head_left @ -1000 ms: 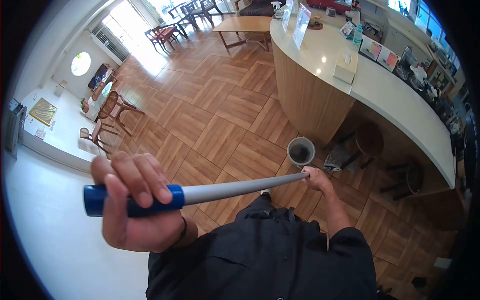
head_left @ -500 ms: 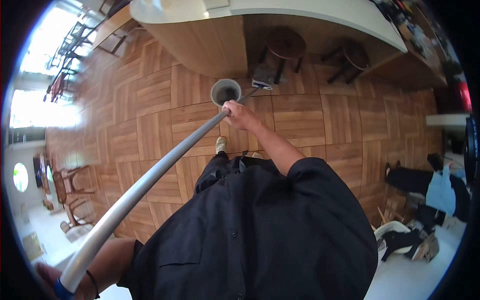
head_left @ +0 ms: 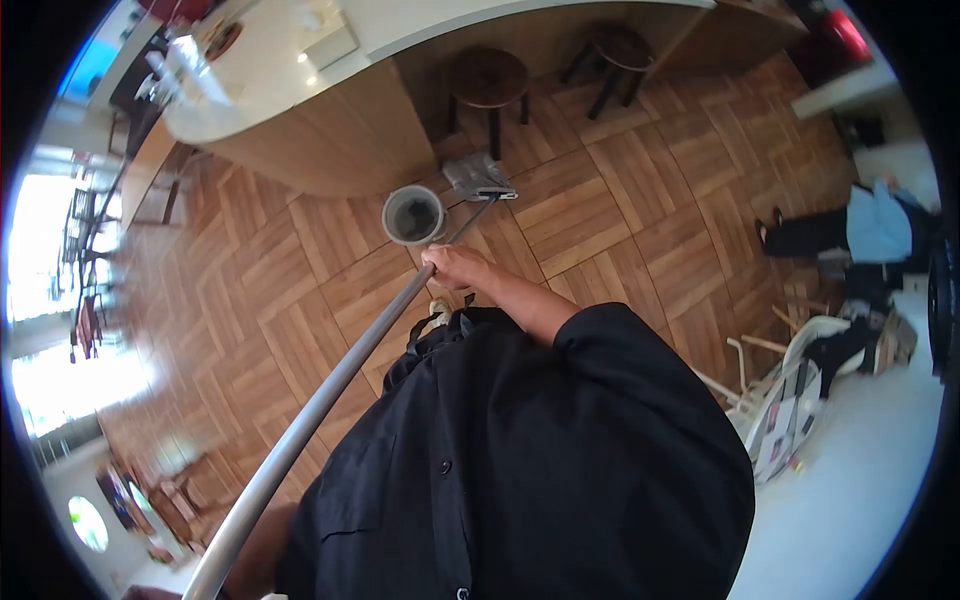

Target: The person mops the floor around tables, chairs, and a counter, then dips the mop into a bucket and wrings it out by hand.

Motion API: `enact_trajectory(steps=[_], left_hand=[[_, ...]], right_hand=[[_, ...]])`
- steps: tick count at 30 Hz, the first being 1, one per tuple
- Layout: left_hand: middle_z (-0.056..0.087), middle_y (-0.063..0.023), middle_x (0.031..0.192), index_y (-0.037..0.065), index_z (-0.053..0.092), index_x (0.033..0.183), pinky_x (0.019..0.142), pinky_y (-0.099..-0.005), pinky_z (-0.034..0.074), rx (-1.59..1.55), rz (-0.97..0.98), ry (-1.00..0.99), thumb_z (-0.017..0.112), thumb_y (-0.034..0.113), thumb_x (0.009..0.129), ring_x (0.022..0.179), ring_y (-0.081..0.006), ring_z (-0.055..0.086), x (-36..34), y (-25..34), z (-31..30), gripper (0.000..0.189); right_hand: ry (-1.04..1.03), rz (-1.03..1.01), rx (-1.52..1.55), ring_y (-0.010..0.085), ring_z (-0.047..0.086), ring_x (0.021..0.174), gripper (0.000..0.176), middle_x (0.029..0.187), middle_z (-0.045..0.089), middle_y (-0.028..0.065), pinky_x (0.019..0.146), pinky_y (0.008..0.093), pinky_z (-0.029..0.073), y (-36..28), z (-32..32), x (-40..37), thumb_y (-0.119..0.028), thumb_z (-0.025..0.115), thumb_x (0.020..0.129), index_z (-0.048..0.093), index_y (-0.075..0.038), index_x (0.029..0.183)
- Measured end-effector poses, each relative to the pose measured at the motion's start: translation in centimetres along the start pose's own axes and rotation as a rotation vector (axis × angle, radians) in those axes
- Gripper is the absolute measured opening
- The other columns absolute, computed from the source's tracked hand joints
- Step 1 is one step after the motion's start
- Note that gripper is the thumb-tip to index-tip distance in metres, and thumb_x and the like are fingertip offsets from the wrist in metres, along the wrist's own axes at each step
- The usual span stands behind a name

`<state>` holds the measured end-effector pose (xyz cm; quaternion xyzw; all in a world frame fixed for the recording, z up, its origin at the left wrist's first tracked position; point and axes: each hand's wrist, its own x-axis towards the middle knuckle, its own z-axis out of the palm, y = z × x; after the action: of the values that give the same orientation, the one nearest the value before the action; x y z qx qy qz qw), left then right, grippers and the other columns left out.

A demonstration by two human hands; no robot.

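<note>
A mop with a long metal pole (head_left: 330, 395) runs from the lower left up to the floor ahead. Its grey, flat mop head (head_left: 468, 178) lies on the floor by the counter's base. My right hand (head_left: 457, 268) is closed around the middle of the pole. At the bottom left edge, my left hand (head_left: 150, 593) is at the pole's upper end, mostly cut off by the frame. A grey bucket (head_left: 388, 217) with dark contents stands just left of the mop head, beyond my right hand.
A counter (head_left: 300, 160) with a white top curves ahead, with two round stools (head_left: 488, 78) under it. To the right is a person in a light blue top (head_left: 880, 228), near a white chair (head_left: 790, 385) piled with things. Wood-patterned flooring (head_left: 590, 225) surrounds me.
My view has turned and shifted, so the counter and stools sit further left. The mop head now shows more fully, spread beside the bucket. Both hands keep to the pole.
</note>
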<state>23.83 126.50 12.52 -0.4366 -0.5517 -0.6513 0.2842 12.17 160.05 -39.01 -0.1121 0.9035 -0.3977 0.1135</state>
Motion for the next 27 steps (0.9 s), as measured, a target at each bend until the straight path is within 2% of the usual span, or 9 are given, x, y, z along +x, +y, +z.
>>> enact_trajectory(steps=[7,11,12,15,16,18,21,24,27], left_hand=[[0.042,0.0037,0.057,0.013,0.048,0.078,0.048,-0.0315,0.036,-0.335,-0.159,0.214,0.036,0.037,0.099,0.049,-0.0108,0.044,-4.3,-10.4,-3.5,0.034],[0.047,0.0009,0.063,0.013,0.052,0.086,0.051,-0.0282,0.034,-0.110,-0.215,0.102,0.032,0.042,0.103,0.052,-0.0104,0.044,-3.6,-16.5,-1.6,0.039],[0.050,0.0008,0.064,0.011,0.054,0.090,0.052,-0.0292,0.035,-0.525,-0.261,0.099,0.035,0.040,0.103,0.052,-0.0114,0.044,-3.1,-17.8,-0.2,0.037],[0.053,-0.0004,0.067,0.012,0.051,0.091,0.056,-0.0332,0.044,-0.873,-0.246,-0.278,0.036,0.036,0.102,0.058,-0.0131,0.053,-2.7,-22.4,0.9,0.030],[0.051,0.0034,0.057,0.016,0.049,0.080,0.059,-0.0285,0.038,-0.923,-0.323,-0.280,0.055,0.026,0.089,0.050,-0.0089,0.050,-2.4,-23.7,1.0,0.015],[0.057,0.0107,0.050,0.020,0.048,0.071,0.060,-0.0200,0.032,-0.968,-0.397,-0.326,0.082,0.018,0.072,0.046,-0.0004,0.054,-1.8,-25.7,3.0,0.034],[0.066,-0.0025,0.055,0.011,0.055,0.078,0.053,-0.0184,0.048,-1.347,-0.337,-0.652,0.083,0.006,0.075,0.048,-0.0101,0.065,0.5,-30.0,7.6,0.029],[0.066,-0.0026,0.056,0.011,0.055,0.080,0.055,-0.0203,0.048,-1.454,-0.413,-0.848,0.086,0.005,0.071,0.050,-0.0114,0.065,0.8,-31.5,12.4,0.032],[0.066,-0.0038,0.058,0.010,0.055,0.074,0.055,-0.0209,0.049,-1.433,-0.644,-0.716,0.084,0.007,0.074,0.051,-0.0144,0.065,-2.0,-30.5,15.3,0.030]], right_hand=[[0.176,0.221,0.031,0.0339,0.064,0.091,0.024,0.095,0.062,0.0135,0.074,0.0461,0.050,7.4,4.0,-2.6,-0.028,0.071,0.081,0.058,-0.009,0.088],[0.306,0.466,0.113,0.0353,0.064,0.091,0.027,0.093,0.063,0.0157,0.073,0.0465,0.049,10.9,5.7,-6.9,-0.030,0.071,0.081,0.059,-0.008,0.090],[0.333,0.551,0.137,0.0358,0.064,0.090,0.028,0.093,0.063,0.0160,0.073,0.0464,0.049,11.2,5.2,-8.4,-0.031,0.070,0.081,0.059,-0.008,0.090],[0.394,0.736,0.217,0.0372,0.063,0.090,0.031,0.095,0.065,0.0168,0.073,0.0461,0.048,10.0,4.7,-13.5,-0.033,0.070,0.080,0.060,-0.007,0.093],[0.412,0.764,0.232,0.0374,0.063,0.091,0.032,0.096,0.065,0.0169,0.074,0.0459,0.048,10.2,5.1,-15.2,-0.034,0.070,0.080,0.061,-0.007,0.094],[0.484,0.841,0.234,0.0378,0.063,0.093,0.033,0.098,0.066,0.0173,0.075,0.0457,0.049,10.2,6.3,-18.1,-0.035,0.070,0.079,0.061,-0.007,0.096],[0.610,1.028,0.230,0.0383,0.064,0.096,0.034,0.098,0.066,0.0184,0.078,0.0458,0.050,8.5,8.6,-21.9,-0.034,0.070,0.079,0.061,-0.007,0.096],[0.718,1.235,0.255,0.0391,0.064,0.101,0.034,0.099,0.067,0.0209,0.082,0.0468,0.051,5.8,10.5,-25.2,-0.031,0.071,0.078,0.061,-0.006,0.098],[0.664,1.517,0.416,0.0404,0.063,0.104,0.035,0.103,0.065,0.0248,0.084,0.0488,0.051,2.0,10.4,-27.7,-0.026,0.072,0.079,0.059,-0.007,0.104]])
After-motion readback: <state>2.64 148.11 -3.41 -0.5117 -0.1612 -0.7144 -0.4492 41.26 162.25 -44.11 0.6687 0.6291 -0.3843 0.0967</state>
